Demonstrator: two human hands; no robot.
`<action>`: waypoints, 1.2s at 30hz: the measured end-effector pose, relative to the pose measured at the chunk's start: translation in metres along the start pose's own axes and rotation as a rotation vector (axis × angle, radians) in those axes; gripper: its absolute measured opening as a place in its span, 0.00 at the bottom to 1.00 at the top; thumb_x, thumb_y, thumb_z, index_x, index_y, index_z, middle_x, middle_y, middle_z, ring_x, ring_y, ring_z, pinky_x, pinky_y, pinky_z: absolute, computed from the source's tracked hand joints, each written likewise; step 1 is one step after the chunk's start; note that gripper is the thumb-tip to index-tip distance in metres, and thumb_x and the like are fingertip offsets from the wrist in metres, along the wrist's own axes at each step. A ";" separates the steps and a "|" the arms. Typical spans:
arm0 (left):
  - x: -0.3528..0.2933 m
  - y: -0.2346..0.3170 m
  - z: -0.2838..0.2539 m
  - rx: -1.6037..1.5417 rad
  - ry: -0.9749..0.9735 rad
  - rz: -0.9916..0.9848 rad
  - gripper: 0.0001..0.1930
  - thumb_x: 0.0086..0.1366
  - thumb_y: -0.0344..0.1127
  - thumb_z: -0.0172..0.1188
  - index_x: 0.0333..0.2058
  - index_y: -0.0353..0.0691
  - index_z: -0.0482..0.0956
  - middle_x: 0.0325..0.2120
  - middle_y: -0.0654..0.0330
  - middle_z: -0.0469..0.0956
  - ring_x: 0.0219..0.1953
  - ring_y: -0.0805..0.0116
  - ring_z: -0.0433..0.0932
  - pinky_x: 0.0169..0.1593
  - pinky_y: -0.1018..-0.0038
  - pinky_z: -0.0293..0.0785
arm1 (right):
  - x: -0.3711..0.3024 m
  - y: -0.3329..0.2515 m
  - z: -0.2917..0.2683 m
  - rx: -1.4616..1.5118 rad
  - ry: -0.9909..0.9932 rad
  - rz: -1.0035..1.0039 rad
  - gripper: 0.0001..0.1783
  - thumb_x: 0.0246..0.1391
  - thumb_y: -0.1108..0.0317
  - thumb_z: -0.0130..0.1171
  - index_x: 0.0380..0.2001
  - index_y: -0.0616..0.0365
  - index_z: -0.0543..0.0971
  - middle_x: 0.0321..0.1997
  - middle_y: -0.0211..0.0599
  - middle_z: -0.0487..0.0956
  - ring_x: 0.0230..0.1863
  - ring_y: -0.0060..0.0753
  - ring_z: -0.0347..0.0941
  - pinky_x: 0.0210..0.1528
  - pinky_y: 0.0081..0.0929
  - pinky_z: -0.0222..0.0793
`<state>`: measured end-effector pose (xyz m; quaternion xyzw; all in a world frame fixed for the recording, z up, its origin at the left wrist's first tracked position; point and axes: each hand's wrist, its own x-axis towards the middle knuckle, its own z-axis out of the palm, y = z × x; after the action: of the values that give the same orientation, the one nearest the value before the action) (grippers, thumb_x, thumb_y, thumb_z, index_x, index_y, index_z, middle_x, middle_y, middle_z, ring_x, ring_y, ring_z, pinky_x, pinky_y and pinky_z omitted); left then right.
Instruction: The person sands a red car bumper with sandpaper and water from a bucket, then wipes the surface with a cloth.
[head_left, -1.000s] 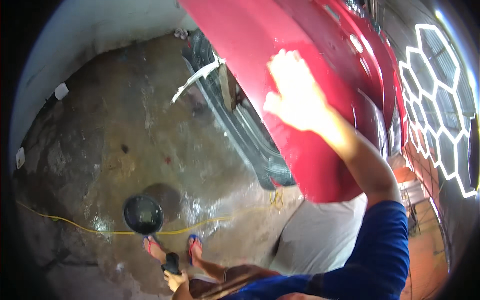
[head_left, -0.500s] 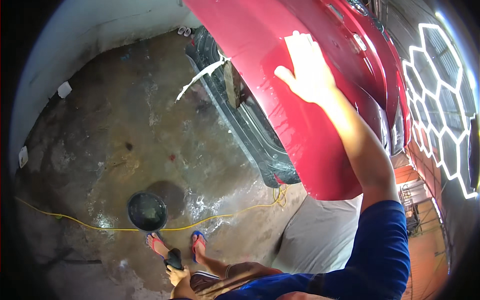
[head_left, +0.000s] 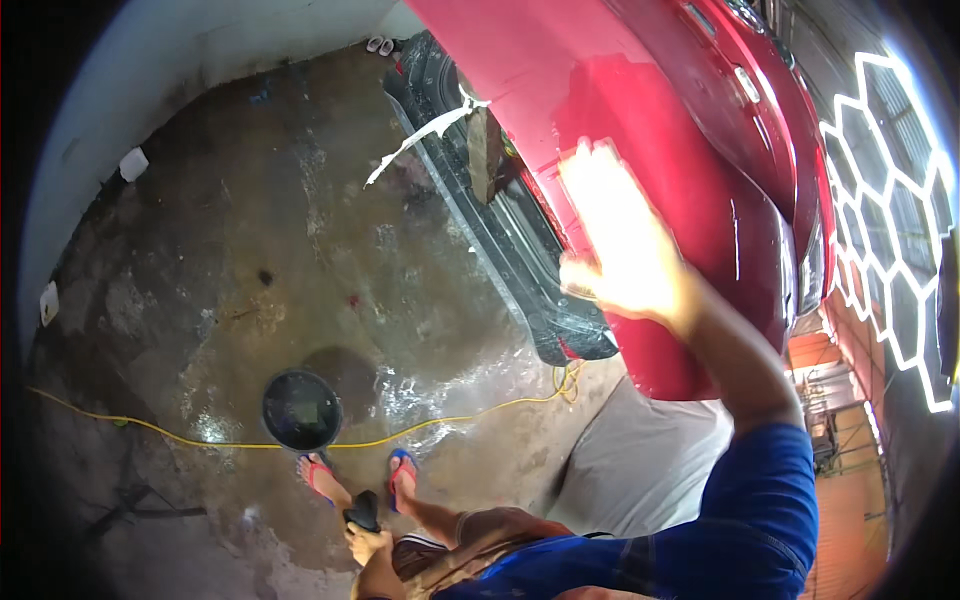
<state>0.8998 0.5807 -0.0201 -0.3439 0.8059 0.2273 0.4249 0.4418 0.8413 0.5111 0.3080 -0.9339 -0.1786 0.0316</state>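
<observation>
My right hand [head_left: 625, 235] is held flat over the smooth red car body panel [head_left: 690, 340], fingers stretched and thumb out to the left. Strong light washes it out, so I cannot tell whether the palm touches the paint. A darker red, wet-looking patch shows on the panel just beyond the fingertips. Down by my legs, my left hand [head_left: 368, 545] is closed round a small black block-like object [head_left: 362, 512], whose exact kind I cannot make out.
A dark round tub [head_left: 272, 412] stands on the wet concrete floor before my feet, beside a yellow hose or cable [head_left: 480, 412]. Left of the red panel are a dark car part [head_left: 450, 215], a wooden block [head_left: 484, 160] and a ragged white strip [head_left: 425, 132]. Grey sheeting [head_left: 640, 470] lies nearer.
My right hand has drawn back toward me over the red panel, uncovering the darker patch. My left hand still grips the black object. The view has shifted slightly.
</observation>
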 end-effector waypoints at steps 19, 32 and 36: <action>-0.016 0.017 -0.030 -0.002 -0.024 0.039 0.41 0.58 0.54 0.70 0.62 0.38 0.63 0.60 0.42 0.70 0.55 0.38 0.79 0.57 0.51 0.77 | -0.052 0.026 0.003 -0.010 -0.030 0.098 0.57 0.48 0.44 0.70 0.74 0.65 0.60 0.78 0.64 0.56 0.80 0.68 0.47 0.79 0.58 0.40; -0.008 0.022 -0.038 -0.009 -0.019 0.137 0.47 0.55 0.53 0.73 0.66 0.36 0.60 0.60 0.42 0.70 0.56 0.39 0.78 0.59 0.51 0.77 | 0.018 0.082 -0.026 -0.402 0.188 0.176 0.48 0.54 0.59 0.62 0.74 0.69 0.57 0.79 0.65 0.53 0.81 0.66 0.45 0.82 0.51 0.39; 0.000 0.005 -0.031 0.031 0.160 0.053 0.45 0.51 0.55 0.73 0.63 0.38 0.64 0.56 0.39 0.73 0.56 0.37 0.77 0.59 0.50 0.76 | -0.063 -0.022 0.011 -0.142 -0.080 0.153 0.55 0.51 0.47 0.65 0.72 0.76 0.58 0.77 0.71 0.55 0.80 0.66 0.46 0.82 0.51 0.36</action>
<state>0.8797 0.5633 -0.0034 -0.3330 0.8496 0.1976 0.3581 0.5036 0.8656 0.4965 0.2253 -0.9402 -0.2537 0.0295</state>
